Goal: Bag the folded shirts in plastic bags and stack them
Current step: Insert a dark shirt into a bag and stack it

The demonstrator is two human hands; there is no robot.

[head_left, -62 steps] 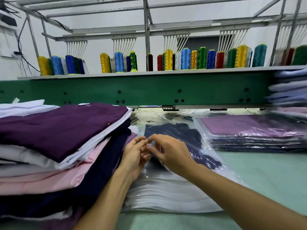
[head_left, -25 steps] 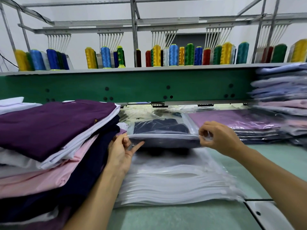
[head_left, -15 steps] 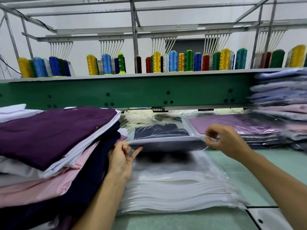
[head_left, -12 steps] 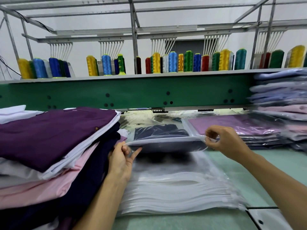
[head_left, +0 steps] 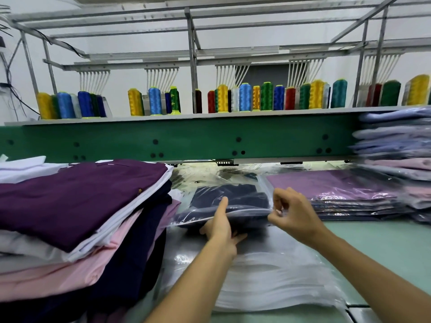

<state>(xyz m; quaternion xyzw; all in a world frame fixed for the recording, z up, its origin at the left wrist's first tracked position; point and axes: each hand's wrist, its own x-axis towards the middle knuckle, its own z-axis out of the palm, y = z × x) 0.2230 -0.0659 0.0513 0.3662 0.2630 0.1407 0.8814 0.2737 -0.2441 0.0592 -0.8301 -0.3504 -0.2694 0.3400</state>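
the big pile of folded shirts fills the left of the frame, purple on top, none of it bagged yet. at the right edge sits the stack of bagged shirts, a lilac shirt uppermost. the heap of empty bags lies bottom centre on the green table. just above that heap, mid-frame, the navy shirt in its bag is held clear of it by 2 hands.

here's what changed. about 0.5 s ago the left hand was pinching the bag's left corner. now it has slid to the middle of the near edge, thumb flat on top and fingers tucked underneath, clamping the packet. the right hand stays at the right corner, fingers curled and pinching the plastic there.

to my eye the bagging of this shirt is done and the new grip is a carrying hold. the packet looks ready to swing right onto the stack.
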